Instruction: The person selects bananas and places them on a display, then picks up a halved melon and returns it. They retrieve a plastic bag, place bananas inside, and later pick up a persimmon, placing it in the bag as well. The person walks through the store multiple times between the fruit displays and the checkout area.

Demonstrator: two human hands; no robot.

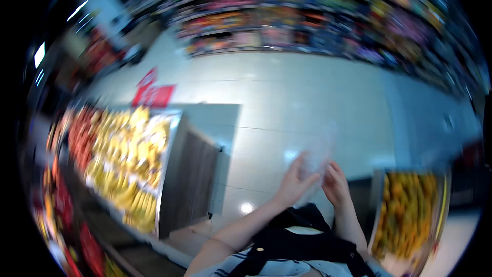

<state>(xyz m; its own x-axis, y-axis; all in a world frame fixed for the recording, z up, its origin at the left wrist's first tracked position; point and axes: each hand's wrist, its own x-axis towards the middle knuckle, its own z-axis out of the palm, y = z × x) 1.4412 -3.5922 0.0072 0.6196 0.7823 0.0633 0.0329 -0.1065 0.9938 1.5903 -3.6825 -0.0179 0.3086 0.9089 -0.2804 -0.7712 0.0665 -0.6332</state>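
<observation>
A thin, see-through plastic bag (320, 155) is held up in front of my body, blurred by motion. My left hand (296, 183) is closed on its left side, thumb toward the bag. On the other side, my right hand (335, 183) has its fingers curled against the bag's edge. The bag looks flat, and I cannot make out anything inside it. Both forearms come up from the lower edge, over my dark apron-like garment (294, 241).
To the left stands a display of bananas (130, 154) with a wooden side panel (189, 179). A bin of orange-yellow fruit (407, 215) is at the right. Red signs (155, 95) stand beyond the bananas. Packed shelves (271, 18) line the far side, across the pale tiled floor (287, 92).
</observation>
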